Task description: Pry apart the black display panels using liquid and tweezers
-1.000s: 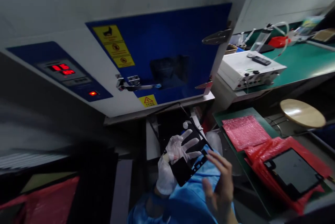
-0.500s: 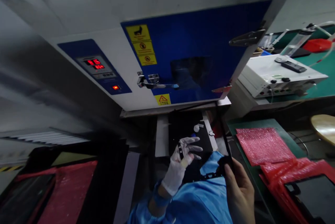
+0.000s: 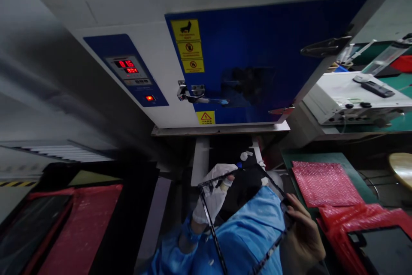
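Before the blue-doored cabinet [image 3: 251, 43], we see left hand [image 3: 214, 200] and right hand [image 3: 303, 230], fingers grasping a slender black frame [image 3: 210, 223], presumably at two edges against flexing

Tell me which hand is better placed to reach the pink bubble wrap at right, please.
Probably the right hand: holding the black frame, it is nearer the bubble wrap; the gloved left hand is farther, across the frame.
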The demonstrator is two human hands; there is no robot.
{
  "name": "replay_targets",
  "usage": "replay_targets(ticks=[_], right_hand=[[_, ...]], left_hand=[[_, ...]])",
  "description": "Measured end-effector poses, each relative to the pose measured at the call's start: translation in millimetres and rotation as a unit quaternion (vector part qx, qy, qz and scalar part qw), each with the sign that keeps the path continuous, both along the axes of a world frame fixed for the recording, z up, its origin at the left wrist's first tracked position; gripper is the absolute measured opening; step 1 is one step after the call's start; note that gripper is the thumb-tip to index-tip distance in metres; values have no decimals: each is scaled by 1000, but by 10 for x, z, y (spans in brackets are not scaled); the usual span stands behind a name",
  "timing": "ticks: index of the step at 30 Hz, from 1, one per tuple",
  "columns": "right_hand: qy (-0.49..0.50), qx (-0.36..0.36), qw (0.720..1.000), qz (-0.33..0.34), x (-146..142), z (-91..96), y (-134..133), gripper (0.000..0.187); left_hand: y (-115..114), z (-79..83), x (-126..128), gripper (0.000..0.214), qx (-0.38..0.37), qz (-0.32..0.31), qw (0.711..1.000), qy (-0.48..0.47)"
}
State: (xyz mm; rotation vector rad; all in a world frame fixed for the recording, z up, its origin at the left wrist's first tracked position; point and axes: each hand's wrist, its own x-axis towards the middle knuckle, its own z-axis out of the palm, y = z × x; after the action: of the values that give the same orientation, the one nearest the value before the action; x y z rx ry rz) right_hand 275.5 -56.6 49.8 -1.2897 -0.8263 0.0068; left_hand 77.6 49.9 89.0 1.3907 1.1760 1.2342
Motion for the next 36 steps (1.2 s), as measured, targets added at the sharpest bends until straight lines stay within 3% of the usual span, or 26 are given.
replay_targets(ticks=[7, 12, 16, 23, 29, 33, 36], right_hand=[[32, -14, 998, -53, -80, 103, 56, 22], [60, -14, 996, -69, -115, 49, 47, 34], [66, 15, 996, -51, -159, 3, 24, 43], [-17, 40, 999, -4, -228, -19, -76, 46], [-63, 36, 997, 2, -145, -141, -60, 29], [-37, -21, 999, 15, -79, -334, -62, 38], [-17, -23, 999, 17, -62, -432, -67, 42]], left_hand=[[-41, -324, -93, 66, -60, 77, 995, -11], [-44, -499, -222, 62, -101, 89, 989, -55], [2, -437, -144, 55, -115, 81, 982, -129], [87, -265, 50, 82, -150, 51, 959, -234], [75, -270, -105, 86, -150, 57, 961, -225], [-2, -273, -175, 82, -139, 55, 967, -205], [-41, -237, -175, 79, -118, 54, 976, -176]])
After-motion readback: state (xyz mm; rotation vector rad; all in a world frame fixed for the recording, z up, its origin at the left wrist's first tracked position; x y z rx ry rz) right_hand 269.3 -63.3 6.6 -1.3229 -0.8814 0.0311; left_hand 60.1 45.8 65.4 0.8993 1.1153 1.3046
